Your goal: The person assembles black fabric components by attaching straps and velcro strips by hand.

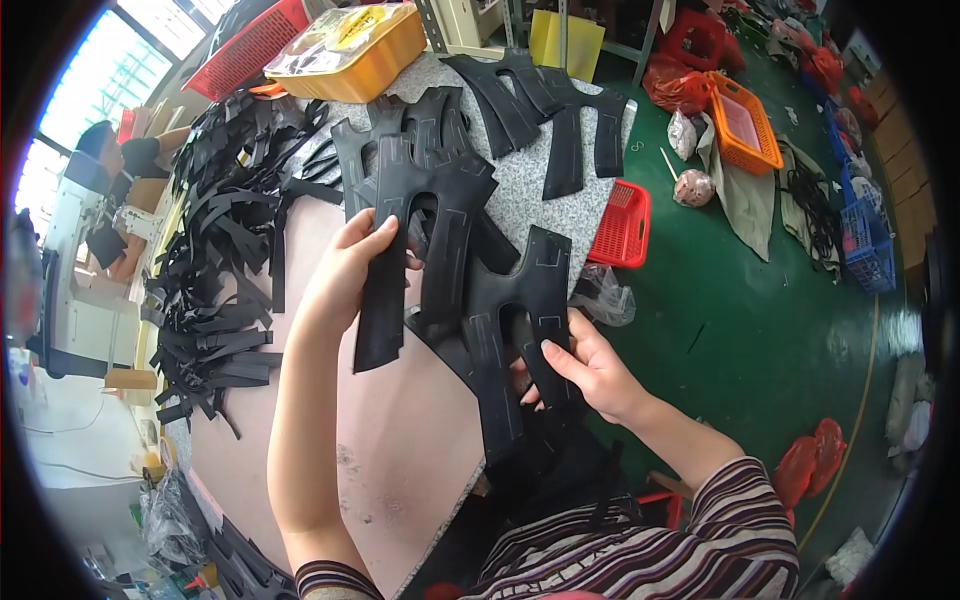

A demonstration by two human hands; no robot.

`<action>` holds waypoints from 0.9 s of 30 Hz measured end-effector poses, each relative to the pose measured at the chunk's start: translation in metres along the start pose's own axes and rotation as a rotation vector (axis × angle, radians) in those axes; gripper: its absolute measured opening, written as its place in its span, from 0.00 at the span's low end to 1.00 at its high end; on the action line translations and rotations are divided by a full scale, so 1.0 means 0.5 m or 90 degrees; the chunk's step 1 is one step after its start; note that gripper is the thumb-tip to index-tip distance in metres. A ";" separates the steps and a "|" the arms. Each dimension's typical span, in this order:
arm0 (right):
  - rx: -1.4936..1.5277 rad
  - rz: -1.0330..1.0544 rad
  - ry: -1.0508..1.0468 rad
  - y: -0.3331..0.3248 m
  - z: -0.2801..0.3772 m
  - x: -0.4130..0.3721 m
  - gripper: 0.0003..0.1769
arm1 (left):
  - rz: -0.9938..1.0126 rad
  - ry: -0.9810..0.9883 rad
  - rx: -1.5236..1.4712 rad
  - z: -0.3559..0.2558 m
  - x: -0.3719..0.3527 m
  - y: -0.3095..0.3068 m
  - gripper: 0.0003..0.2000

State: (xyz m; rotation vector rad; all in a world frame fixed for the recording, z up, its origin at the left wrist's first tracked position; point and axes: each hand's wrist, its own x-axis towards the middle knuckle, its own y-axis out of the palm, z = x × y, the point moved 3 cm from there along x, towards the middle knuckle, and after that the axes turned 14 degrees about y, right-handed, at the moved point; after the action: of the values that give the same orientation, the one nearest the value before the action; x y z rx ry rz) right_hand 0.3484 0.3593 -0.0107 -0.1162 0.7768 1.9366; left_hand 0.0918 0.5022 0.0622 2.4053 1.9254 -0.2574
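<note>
My left hand [350, 265] pinches a black forked panel [455, 200] by the edge of one leg, thumb on top. The panel has pale outline marks and hangs over the pink board. My right hand [590, 370] grips a second black forked panel [520, 290] by its right leg, thumb in front and fingertips showing behind. This one is at the table's right edge, beside the first. More forked panels [585, 110] lie on the speckled tabletop [605, 190] beyond my hands.
Many black strips [225, 230] are heaped on the left. A yellow box [345, 55] and a red basket [245, 45] stand at the back. Right of the table are a red basket [622, 225] and an orange crate [745, 125]. A person [95, 160] sits far left.
</note>
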 end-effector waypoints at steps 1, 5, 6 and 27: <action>0.005 -0.004 0.012 -0.003 -0.004 0.001 0.20 | -0.006 0.078 0.038 0.001 0.000 -0.001 0.14; 0.039 -0.028 -0.014 -0.005 -0.014 0.006 0.14 | -0.045 0.297 0.045 0.003 -0.011 -0.003 0.12; 0.051 -0.037 -0.041 -0.002 -0.014 0.008 0.13 | -0.024 0.224 -0.033 -0.008 -0.021 -0.012 0.11; -0.222 -0.144 -0.216 0.058 -0.003 0.002 0.15 | -0.193 0.216 -0.080 0.009 -0.182 0.042 0.29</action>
State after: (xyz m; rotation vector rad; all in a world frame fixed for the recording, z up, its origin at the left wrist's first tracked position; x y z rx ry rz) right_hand 0.3232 0.3508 0.0014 -0.0791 0.1894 1.7937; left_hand 0.0925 0.4093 0.0708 2.1836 2.3643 0.2740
